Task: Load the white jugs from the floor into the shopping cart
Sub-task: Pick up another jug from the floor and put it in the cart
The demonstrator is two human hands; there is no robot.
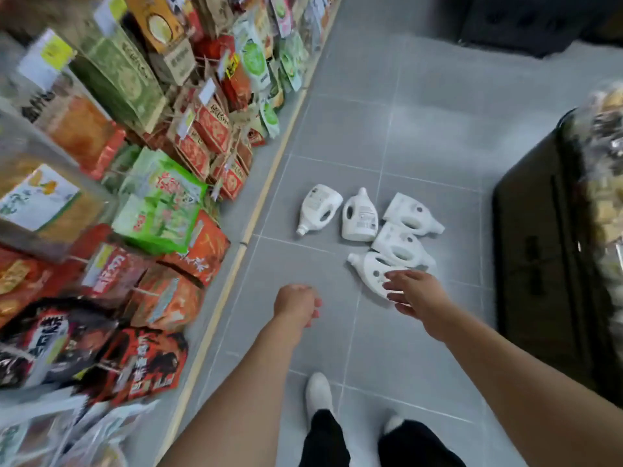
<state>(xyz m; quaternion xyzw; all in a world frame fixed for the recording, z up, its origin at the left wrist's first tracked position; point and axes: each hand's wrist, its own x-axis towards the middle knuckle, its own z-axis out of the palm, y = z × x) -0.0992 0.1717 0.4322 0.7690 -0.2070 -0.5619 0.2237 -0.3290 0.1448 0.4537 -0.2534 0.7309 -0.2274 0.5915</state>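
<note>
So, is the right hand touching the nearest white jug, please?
Cannot tell. In the head view the right hand overlaps the nearest white jug with fingers spread, but its height above the jug is unclear.

The grey tiled floor (435,129) carries five white jugs, all lying flat in a loose cluster. The far-left jug (318,208) points its cap to 7 o'clock. The middle jug (359,217) just beside it points to 12. At its 3 o'clock lies the third jug (413,214). The fourth jug (401,247) and fifth jug (369,269) lie toward 5 and 6 o'clock. White shoes (317,390) stand at the picture's 6 o'clock.
</note>
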